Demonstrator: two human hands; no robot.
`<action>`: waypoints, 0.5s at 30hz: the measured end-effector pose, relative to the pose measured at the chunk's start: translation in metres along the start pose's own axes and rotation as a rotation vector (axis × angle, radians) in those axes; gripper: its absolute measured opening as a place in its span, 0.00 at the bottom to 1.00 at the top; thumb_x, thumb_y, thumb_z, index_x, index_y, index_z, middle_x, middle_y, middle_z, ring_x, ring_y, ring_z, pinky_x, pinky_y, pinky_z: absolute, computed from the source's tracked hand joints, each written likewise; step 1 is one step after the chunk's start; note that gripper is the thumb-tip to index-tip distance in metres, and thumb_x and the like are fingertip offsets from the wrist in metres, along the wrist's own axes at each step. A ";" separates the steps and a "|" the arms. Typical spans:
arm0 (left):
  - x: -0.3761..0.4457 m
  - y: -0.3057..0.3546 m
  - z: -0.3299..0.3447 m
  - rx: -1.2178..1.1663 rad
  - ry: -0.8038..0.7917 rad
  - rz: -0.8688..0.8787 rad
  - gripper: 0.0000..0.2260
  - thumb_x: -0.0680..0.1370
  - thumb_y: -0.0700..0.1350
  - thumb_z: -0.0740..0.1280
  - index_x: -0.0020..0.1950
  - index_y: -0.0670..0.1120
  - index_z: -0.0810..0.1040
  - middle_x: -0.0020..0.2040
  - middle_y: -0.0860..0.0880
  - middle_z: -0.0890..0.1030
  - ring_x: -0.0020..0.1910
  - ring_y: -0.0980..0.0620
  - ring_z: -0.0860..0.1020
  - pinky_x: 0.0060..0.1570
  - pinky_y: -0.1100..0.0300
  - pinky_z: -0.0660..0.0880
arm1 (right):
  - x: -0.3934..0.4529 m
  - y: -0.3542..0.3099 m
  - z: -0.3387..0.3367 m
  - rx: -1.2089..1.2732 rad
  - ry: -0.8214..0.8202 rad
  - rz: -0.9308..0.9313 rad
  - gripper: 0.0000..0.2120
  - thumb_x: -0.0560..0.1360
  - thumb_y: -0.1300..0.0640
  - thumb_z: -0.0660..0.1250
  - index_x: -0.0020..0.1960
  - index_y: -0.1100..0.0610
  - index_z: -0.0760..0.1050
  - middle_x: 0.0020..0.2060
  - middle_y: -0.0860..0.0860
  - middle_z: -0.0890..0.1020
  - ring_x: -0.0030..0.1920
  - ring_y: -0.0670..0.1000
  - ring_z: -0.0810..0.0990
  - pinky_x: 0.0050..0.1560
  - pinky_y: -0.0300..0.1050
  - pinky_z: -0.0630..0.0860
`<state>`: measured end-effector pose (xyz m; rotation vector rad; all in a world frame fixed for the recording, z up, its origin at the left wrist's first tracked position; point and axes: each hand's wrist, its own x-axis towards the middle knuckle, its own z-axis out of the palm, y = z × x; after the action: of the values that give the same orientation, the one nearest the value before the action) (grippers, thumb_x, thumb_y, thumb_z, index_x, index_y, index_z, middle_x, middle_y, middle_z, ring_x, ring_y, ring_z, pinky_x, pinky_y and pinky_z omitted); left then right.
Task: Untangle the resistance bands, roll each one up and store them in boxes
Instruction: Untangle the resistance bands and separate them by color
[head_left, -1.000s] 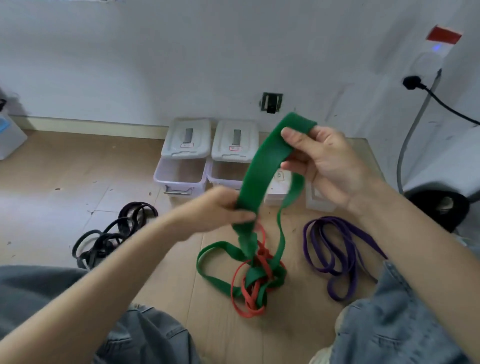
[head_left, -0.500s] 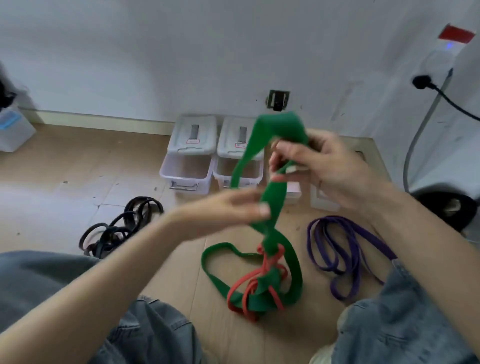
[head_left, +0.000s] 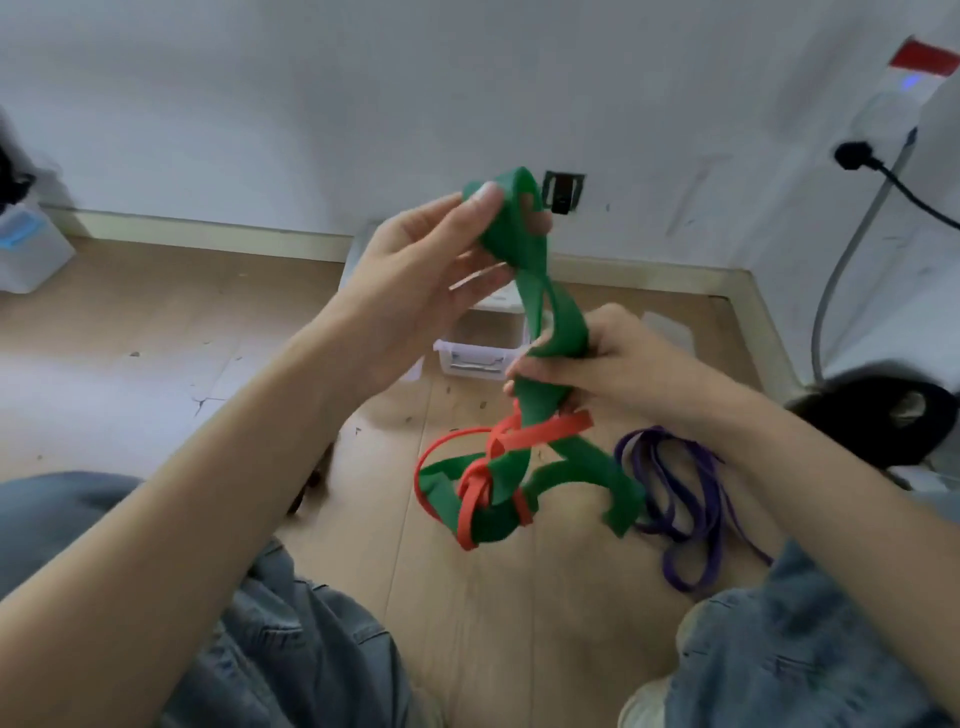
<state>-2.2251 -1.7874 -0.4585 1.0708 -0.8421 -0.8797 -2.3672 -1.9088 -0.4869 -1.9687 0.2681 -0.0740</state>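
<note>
The untangling is only begun. The left hand (head_left: 415, 280) is raised, thumb and fingers pinching the top loop of the green band (head_left: 540, 280), while the right hand (head_left: 613, 364) grips the same band lower down, fingers curled round it. Below the right hand, the green band hangs knotted together with the red band (head_left: 478, 493), off the floor. A purple band (head_left: 691, 514) lies loose on the floor (head_left: 156, 332) toward its right edge, apparently free but not rolled. A clear box (head_left: 478, 358) sits near the back wall, partly hidden behind the hands; nothing seems stored yet. Separating, rolling and boxing all remain, as I judge it.
</note>
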 end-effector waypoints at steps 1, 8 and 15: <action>-0.002 -0.006 -0.004 0.147 -0.005 -0.017 0.11 0.76 0.50 0.65 0.55 0.49 0.78 0.51 0.54 0.83 0.50 0.58 0.81 0.46 0.69 0.76 | 0.000 -0.004 -0.006 0.156 0.100 -0.015 0.12 0.72 0.57 0.68 0.50 0.65 0.80 0.46 0.61 0.84 0.44 0.57 0.84 0.45 0.47 0.81; -0.026 -0.056 -0.002 0.750 -0.312 -0.261 0.16 0.72 0.45 0.71 0.58 0.48 0.74 0.50 0.52 0.80 0.50 0.52 0.81 0.52 0.54 0.78 | 0.008 -0.018 -0.036 0.720 0.439 -0.140 0.12 0.75 0.55 0.64 0.45 0.65 0.78 0.39 0.57 0.85 0.42 0.54 0.85 0.41 0.44 0.81; -0.015 -0.016 -0.009 0.329 0.173 -0.072 0.11 0.73 0.49 0.67 0.49 0.42 0.76 0.36 0.50 0.83 0.34 0.53 0.80 0.38 0.60 0.78 | -0.007 -0.002 -0.028 0.107 -0.159 0.203 0.37 0.61 0.27 0.66 0.62 0.49 0.73 0.58 0.46 0.80 0.60 0.47 0.78 0.61 0.50 0.74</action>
<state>-2.2261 -1.7743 -0.4779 1.4509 -0.8237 -0.7095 -2.3785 -1.9320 -0.4735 -1.8197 0.3505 0.1945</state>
